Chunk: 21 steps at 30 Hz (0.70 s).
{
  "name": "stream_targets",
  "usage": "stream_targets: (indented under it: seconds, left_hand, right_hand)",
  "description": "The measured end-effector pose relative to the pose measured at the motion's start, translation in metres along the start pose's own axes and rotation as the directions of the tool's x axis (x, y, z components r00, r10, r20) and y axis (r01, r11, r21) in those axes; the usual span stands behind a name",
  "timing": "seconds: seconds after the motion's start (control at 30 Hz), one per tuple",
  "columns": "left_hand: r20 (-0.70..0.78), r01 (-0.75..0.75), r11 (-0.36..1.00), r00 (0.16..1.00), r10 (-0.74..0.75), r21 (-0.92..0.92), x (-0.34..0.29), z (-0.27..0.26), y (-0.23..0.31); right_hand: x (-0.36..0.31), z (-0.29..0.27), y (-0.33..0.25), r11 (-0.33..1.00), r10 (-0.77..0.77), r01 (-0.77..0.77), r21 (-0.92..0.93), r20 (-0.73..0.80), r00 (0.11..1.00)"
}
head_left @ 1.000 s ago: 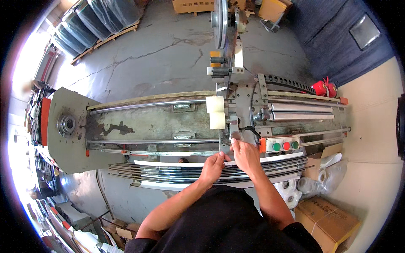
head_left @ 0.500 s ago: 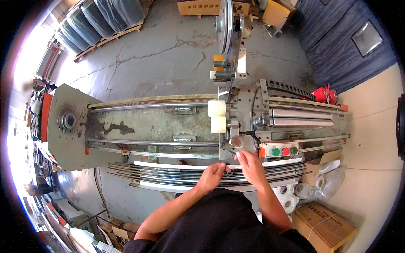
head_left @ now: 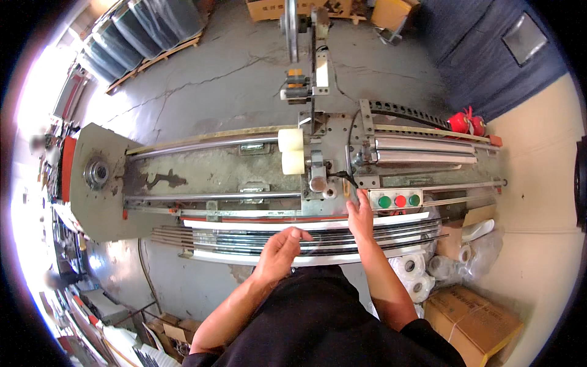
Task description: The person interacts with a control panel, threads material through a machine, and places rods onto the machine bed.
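Observation:
My left hand [head_left: 280, 252] is over a bundle of long thin dark rods [head_left: 244, 237], its thumb and fingertips pinched together. A faint clear wisp shows beside the fingertips; I cannot make out what it is. My right hand [head_left: 361, 217] reaches farther forward, fingers extended at the left end of a control box [head_left: 400, 200] with green and red buttons. A small tan, narrow object [head_left: 347, 188] lies on the machine's carriage [head_left: 333, 144] just left of those fingertips. The rods lie side by side in a long white-edged tray [head_left: 211, 257] before me.
Rails [head_left: 214, 197] run lengthwise along the machine, with two cream rollers [head_left: 292, 163] on the carriage. A round chuck [head_left: 98, 174] is at the left end. Plastic-wrapped rolls [head_left: 420, 286] and a cardboard box [head_left: 471, 321] stand right; red extinguishers [head_left: 468, 122] stand behind.
My right hand has moved forward to the control box; the small dark thing at its fingertips no longer shows there. My left hand has shifted left. The carriage appears farther left and higher in view.

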<state>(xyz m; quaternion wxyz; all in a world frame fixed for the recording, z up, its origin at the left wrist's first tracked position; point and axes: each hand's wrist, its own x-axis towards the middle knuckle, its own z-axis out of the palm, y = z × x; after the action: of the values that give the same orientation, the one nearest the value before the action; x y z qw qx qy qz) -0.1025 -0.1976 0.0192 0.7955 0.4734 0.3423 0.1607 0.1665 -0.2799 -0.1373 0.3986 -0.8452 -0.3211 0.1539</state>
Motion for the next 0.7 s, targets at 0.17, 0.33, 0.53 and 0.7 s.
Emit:
stream_targets:
  seconds: [0.17,0.33,0.53,0.7]
  left_hand:
    - [-0.079,-0.032,0.912,0.997,-0.001,-0.409,-0.020,0.022,0.053]
    - [-0.239,-0.296,0.866,0.947,0.213,-0.402,-0.035,0.002,0.093]
    - [-0.638,-0.639,0.768,0.574,0.512,0.042,-0.079,-0.080,0.111]
    - [-0.594,-0.431,0.903,0.725,0.349,0.005,-0.067,-0.068,0.019]
  right_hand:
    - [-0.068,-0.034,-0.151,0.633,-0.574,-0.008,0.774,0.476,0.666]
    - [-0.120,-0.015,-0.167,0.770,-0.517,-0.263,0.581,0.811,0.275]
    - [-0.177,-0.066,-0.089,0.598,-0.146,-0.439,0.671,0.630,0.763]
    - [-0.205,-0.095,-0.116,0.698,0.095,-0.150,0.700,0.117,0.989]
